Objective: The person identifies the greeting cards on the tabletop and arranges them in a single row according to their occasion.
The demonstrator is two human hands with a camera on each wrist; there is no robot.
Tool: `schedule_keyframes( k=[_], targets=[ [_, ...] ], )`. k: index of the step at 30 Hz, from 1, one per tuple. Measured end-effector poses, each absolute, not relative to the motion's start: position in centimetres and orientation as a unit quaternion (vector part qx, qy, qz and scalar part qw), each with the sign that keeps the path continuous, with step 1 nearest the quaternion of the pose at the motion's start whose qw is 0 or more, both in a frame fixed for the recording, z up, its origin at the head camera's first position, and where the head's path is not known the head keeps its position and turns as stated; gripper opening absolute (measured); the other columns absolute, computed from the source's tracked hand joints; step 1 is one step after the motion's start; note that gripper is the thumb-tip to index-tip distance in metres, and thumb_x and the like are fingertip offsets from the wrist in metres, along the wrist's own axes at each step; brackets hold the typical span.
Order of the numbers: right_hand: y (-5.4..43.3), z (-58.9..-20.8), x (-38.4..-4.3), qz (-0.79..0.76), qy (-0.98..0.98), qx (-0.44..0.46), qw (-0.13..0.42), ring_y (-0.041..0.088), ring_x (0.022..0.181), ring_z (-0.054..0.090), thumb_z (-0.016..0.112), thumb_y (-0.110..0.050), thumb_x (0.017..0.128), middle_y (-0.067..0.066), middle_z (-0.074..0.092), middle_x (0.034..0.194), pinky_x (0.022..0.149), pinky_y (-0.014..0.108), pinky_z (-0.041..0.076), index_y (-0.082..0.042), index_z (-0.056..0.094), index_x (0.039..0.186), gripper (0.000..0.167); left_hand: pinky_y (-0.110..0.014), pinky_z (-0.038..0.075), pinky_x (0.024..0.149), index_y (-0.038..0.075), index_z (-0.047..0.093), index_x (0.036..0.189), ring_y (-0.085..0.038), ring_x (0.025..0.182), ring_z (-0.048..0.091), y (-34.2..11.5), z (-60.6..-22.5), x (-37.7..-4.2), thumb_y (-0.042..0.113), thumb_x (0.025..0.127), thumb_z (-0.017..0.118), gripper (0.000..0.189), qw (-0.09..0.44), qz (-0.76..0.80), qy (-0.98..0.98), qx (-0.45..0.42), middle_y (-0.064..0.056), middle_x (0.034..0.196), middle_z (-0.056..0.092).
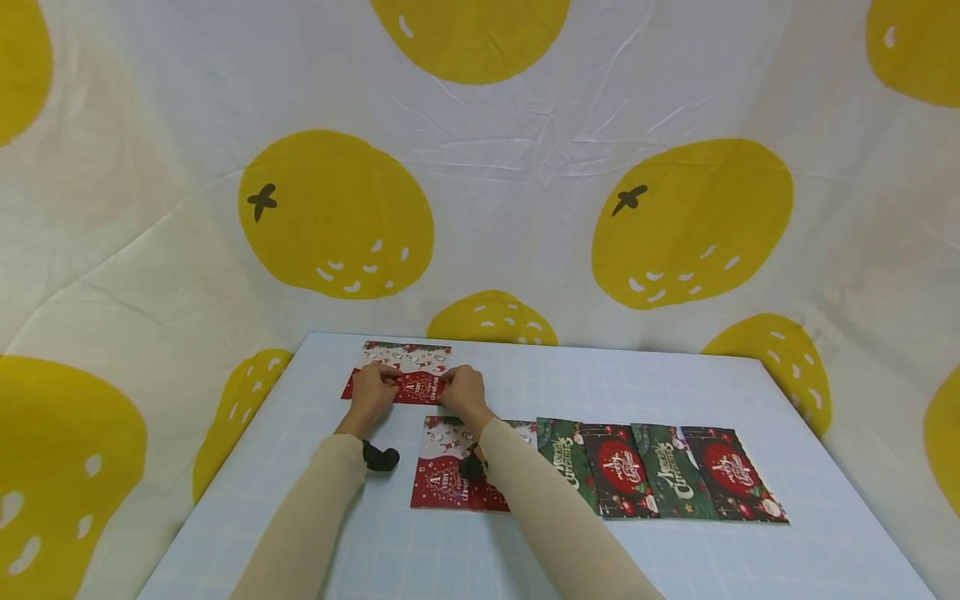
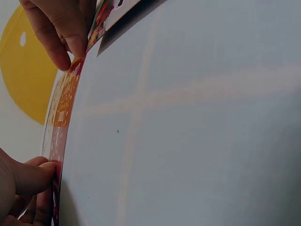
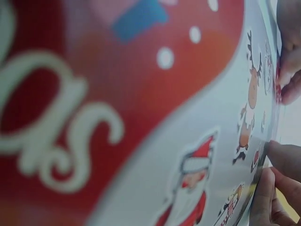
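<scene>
At the far left of the table, red-and-white Christmas cards (image 1: 408, 358) lie side by side. My left hand (image 1: 372, 392) pinches the lower red edge of a card, its fingers covering part of the print. My right hand (image 1: 465, 390) grips the lower right corner of the right-hand card. In the left wrist view a red card edge (image 2: 61, 113) stretches between the thumb of my left hand (image 2: 28, 183) and the fingertips of my right hand (image 2: 61, 23). The right wrist view catches my right hand (image 3: 277, 188) at the right border, beyond a large, near Santa card (image 3: 188, 183).
Nearer me, a row of Christmas cards runs rightward: red-and-white ones (image 1: 441, 483), then green (image 1: 564, 454) alternating with dark red (image 1: 621, 471). My right forearm (image 1: 547, 508) crosses over this row. A fruit-print cloth (image 1: 517, 242) hangs behind the pale checked table (image 1: 637, 375).
</scene>
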State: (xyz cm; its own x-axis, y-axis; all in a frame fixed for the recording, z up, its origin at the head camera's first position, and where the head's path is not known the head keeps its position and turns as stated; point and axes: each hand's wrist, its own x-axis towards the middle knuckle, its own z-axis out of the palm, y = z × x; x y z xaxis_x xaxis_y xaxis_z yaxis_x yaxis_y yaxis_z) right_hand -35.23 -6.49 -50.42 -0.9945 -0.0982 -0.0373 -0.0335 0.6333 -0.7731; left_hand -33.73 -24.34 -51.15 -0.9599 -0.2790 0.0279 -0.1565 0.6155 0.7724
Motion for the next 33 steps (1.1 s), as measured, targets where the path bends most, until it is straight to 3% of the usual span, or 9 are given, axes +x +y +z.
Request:
schedule_keyframes(
  k=[14, 18, 26, 33],
  targets=[
    [-6.3, -50.0, -34.8, -0.437, 0.898, -0.028, 0.045, 0.031, 0.121, 0.062, 0.086, -0.003, 0.084, 0.014, 0.07, 0.125, 0.104, 0.042, 0.051, -0.004, 0.077, 0.12, 0.038, -0.05, 0.052, 0.096, -0.005, 0.073, 0.118, -0.035, 0.106, 0.056, -23.9, -50.8, -32.7, -0.006, 0.096, 0.066, 0.023, 0.066, -0.41, -0.903, 0.107, -0.021, 0.117, 0.061],
    [-6.1, -49.9, -34.8, -0.455, 0.889, -0.024, 0.054, 0.03, 0.121, 0.061, 0.086, -0.003, 0.083, 0.013, 0.069, 0.125, 0.105, 0.043, 0.051, -0.005, 0.076, 0.122, 0.04, -0.051, 0.052, 0.094, -0.006, 0.075, 0.114, -0.036, 0.106, 0.058, -23.8, -50.8, -32.4, -0.007, 0.095, 0.068, 0.02, 0.082, -0.405, -0.905, 0.101, -0.022, 0.115, 0.063],
    [-5.4, -49.6, -34.6, -0.489, 0.869, -0.024, 0.075, 0.023, 0.099, 0.062, 0.086, -0.002, 0.084, 0.008, 0.068, 0.106, 0.091, 0.039, 0.054, -0.005, 0.076, 0.121, 0.039, -0.05, 0.052, 0.092, -0.005, 0.075, 0.114, -0.036, 0.107, 0.059, -24.1, -50.9, -31.7, -0.007, 0.095, 0.069, 0.021, 0.091, -0.418, -0.901, 0.076, -0.022, 0.117, 0.065],
    [-4.8, -49.6, -34.1, -0.506, 0.859, -0.039, 0.063, 0.021, 0.094, 0.061, 0.087, -0.003, 0.084, 0.008, 0.069, 0.101, 0.085, 0.036, 0.054, -0.005, 0.079, 0.114, 0.031, -0.042, 0.051, 0.084, 0.002, 0.079, 0.111, -0.029, 0.099, 0.062, -24.8, -50.5, -31.3, -0.003, 0.094, 0.072, 0.018, 0.096, -0.441, -0.889, 0.085, -0.015, 0.11, 0.07]
  ],
)
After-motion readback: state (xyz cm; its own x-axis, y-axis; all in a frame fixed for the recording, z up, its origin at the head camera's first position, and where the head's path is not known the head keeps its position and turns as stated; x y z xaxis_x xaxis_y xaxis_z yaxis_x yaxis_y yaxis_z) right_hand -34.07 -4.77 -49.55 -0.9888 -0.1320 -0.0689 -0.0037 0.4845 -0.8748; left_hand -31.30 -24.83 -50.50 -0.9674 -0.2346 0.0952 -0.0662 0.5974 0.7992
